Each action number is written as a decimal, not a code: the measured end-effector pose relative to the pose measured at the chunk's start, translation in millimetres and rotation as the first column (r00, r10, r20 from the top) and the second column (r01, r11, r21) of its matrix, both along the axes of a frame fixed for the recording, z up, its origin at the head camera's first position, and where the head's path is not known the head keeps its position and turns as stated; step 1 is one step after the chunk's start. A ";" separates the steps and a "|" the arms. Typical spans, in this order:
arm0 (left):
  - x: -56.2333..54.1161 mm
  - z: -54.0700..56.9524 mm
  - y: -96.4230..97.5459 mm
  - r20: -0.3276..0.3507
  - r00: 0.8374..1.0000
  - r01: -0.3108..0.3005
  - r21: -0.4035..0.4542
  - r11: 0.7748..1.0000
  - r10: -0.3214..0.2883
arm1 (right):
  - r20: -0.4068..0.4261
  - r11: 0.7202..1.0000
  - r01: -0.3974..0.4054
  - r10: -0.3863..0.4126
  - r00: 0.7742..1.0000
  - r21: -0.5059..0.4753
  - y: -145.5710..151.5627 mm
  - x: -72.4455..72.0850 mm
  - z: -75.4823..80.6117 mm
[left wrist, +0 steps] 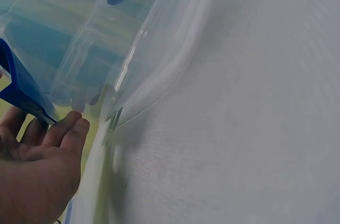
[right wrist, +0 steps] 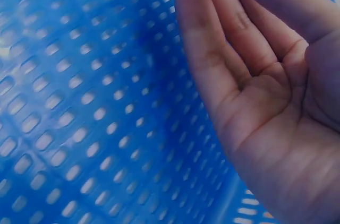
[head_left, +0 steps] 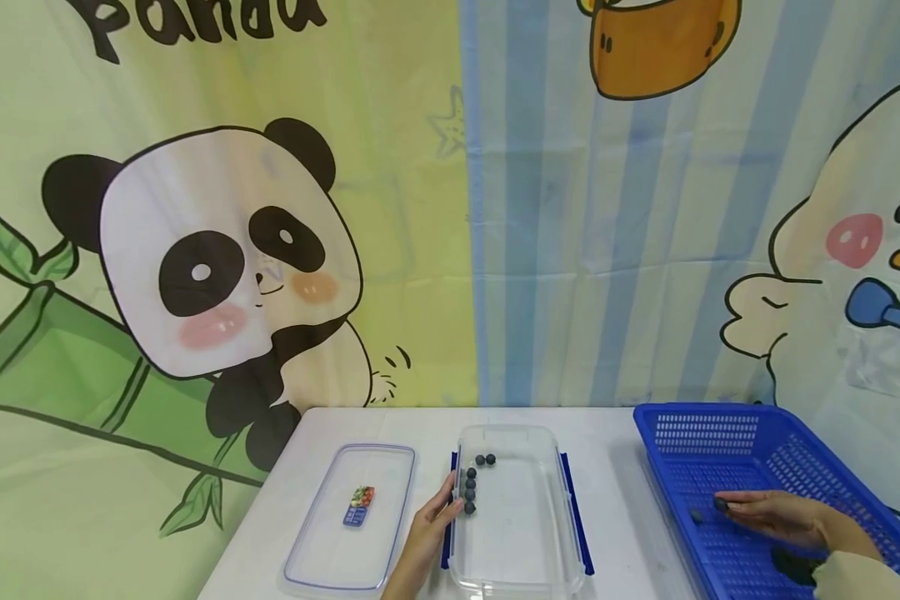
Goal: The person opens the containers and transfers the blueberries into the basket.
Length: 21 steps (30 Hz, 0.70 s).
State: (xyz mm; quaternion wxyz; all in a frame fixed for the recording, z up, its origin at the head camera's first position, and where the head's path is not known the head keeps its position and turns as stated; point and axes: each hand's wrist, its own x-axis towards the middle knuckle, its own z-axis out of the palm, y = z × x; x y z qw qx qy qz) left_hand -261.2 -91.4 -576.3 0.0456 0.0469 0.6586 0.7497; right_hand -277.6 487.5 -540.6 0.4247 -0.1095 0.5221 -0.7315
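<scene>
My left hand [head_left: 423,533] grips the left side of a clear plastic box [head_left: 521,546], thumb over the rim and fingers outside by a blue latch flap [left wrist: 26,86]. Several small dark balls [head_left: 470,490] lie inside the box, along its left side and near its far end. Over a blue perforated basket [head_left: 663,475], my right hand [head_left: 787,518] pinches another dark ball [head_left: 721,504] at its fingertips. One more ball [head_left: 696,517] lies in the basket, and a dark patch [head_left: 795,565] shows below the hand. The right wrist view leaves the pinched ball out of frame.
A clear lid [head_left: 322,550] with a bluish rim and a colourful label [head_left: 358,507] lies left of the box on the white table [head_left: 615,533]. Behind the table hangs a curtain [head_left: 555,250] printed with cartoon animals. The basket stands at the table's right.
</scene>
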 end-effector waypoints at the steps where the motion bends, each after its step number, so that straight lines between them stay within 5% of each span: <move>1: 0.1 -0.1 0.2 0.001 1.000 0.001 -0.002 1.000 -0.001 | 0.002 1.000 0.005 -0.005 1.000 0.023 0.5 1.3 -2.3; 9: -0.2 -0.3 0.5 0.005 1.000 -0.006 -0.009 1.000 0.006 | -0.064 0.985 0.065 -0.055 0.996 0.161 2.1 7.2 -8.8; 16: -0.8 -1.9 0.6 -0.004 1.000 -0.004 -0.009 1.000 0.004 | -0.057 0.999 0.001 0.002 0.998 0.052 3.4 4.8 -5.6; 21: -1.0 -0.4 0.5 0.001 1.000 -0.008 -0.007 1.000 0.008 | -0.147 0.999 0.038 -0.035 0.988 0.020 -8.7 -1.3 20.8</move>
